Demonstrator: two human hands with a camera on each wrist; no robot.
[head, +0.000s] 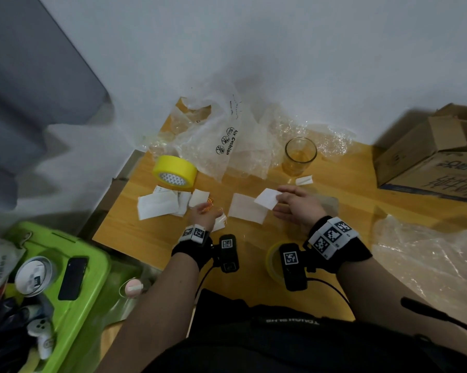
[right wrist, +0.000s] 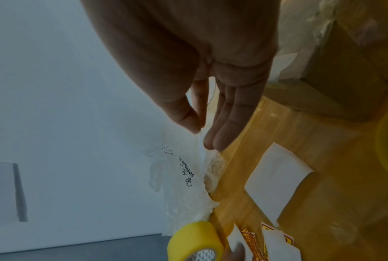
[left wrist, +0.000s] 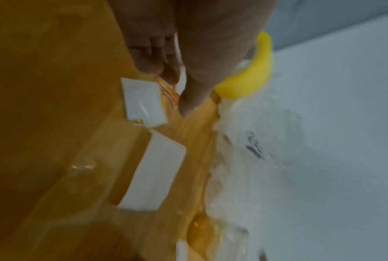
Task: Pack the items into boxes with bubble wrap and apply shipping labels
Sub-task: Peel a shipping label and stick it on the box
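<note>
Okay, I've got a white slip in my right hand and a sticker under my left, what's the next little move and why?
Probably set the white paper slip pinched in your right hand down on the table, likely beside the paper scraps. It looks blank, like peeled backing, while your left hand grips an orange-printed label. The cardboard box sits to your right, so a free hand would help.

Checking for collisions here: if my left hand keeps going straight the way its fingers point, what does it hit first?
Probably the small white label just beyond the left hand; farther along sits the yellow tape roll. Depth is unclear, and the fingers already touch an orange sticker.
</note>
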